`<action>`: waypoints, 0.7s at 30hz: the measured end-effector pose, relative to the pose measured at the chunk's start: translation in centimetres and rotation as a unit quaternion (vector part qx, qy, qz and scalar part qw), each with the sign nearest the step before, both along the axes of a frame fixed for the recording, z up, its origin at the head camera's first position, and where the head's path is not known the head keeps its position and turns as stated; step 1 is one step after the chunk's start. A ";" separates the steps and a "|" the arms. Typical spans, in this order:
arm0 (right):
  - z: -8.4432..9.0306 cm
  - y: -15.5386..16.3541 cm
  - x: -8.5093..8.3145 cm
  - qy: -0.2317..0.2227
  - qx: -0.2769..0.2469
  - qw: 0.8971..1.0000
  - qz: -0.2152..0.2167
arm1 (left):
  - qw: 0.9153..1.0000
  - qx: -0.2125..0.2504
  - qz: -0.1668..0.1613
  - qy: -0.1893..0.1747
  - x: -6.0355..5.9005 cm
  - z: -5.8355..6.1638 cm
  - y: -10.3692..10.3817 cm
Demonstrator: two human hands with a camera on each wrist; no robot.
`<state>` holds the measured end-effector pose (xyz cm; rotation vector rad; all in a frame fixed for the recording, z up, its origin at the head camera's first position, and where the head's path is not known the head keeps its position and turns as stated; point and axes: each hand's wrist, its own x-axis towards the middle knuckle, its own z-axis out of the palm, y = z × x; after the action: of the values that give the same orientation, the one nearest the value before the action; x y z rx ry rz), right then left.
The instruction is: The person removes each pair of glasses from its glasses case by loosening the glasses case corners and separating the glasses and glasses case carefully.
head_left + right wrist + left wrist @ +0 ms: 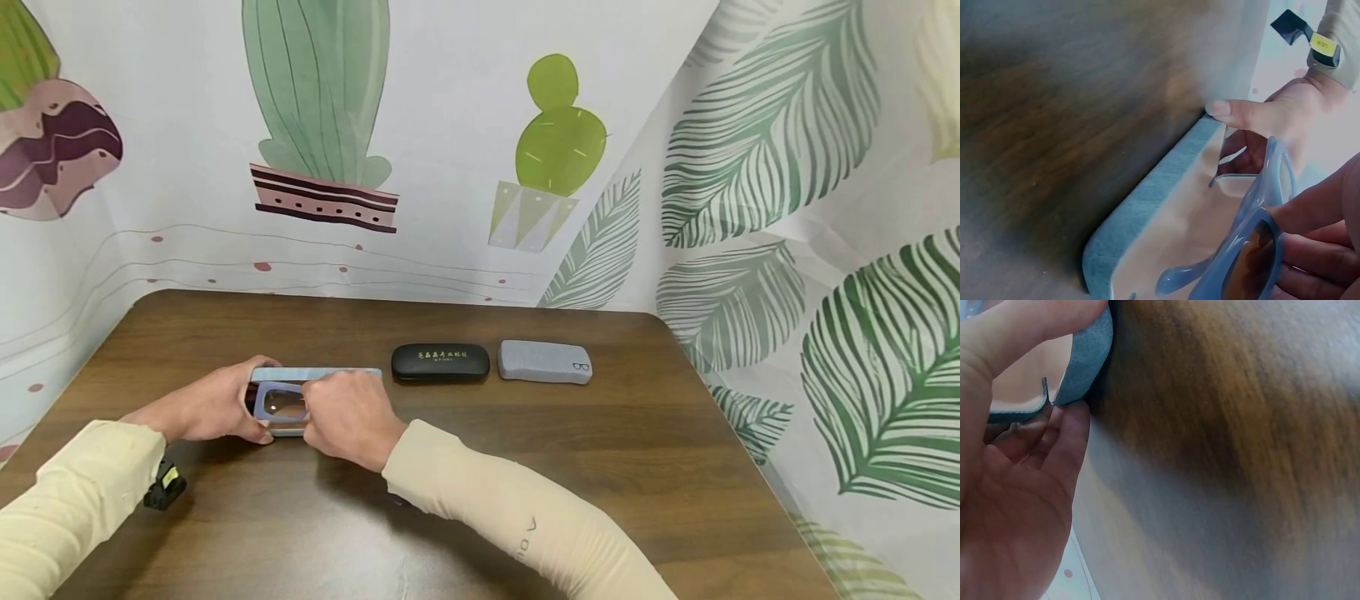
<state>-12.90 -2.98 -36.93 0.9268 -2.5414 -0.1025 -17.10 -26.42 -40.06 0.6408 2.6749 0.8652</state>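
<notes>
Sleeves frame the near bench (pixel 600 467); the right hand (pixel 352 417) pinches blue glasses (pixel 279 404) by the front rim, right over the open blue case (pixel 315 375) that the left hand (pixel 213 408) grips at its 9 o'clock end. Glasses look light, stiff, lens easily smudged, so the rim is the best hold. At 2 o'clock, well apart: black case (pixel 440 362), grey case (pixel 545 362). Nothing blocks.

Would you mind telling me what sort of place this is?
Probably a staged recording booth, not a home: cactus-and-leaf printed backdrop sheets curtain a brown wooden table holding only glasses cases.
</notes>
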 end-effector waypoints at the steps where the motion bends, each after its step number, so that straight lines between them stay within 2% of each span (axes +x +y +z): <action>1: 0.1 0.0 0.0 -0.002 -0.002 1.000 0.001 | 1.000 0.000 0.000 0.001 0.0 0.0 0.0; 9: 0.7 0.5 0.5 -0.004 -0.005 1.000 0.014 | 1.000 -0.003 -0.003 0.006 0.0 0.0 0.0; 16: 0.8 0.7 0.9 -0.008 -0.001 0.999 0.032 | 1.000 -0.012 -0.008 0.024 0.1 -0.1 -0.1; 21: 0.8 0.8 1.3 -0.021 -0.005 0.999 0.044 | 1.000 0.001 -0.011 0.010 0.1 -0.3 -0.1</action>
<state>-11.61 -2.19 -36.18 1.0459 -2.5318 -0.0453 -17.03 -26.55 -40.36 0.6816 2.6800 0.8591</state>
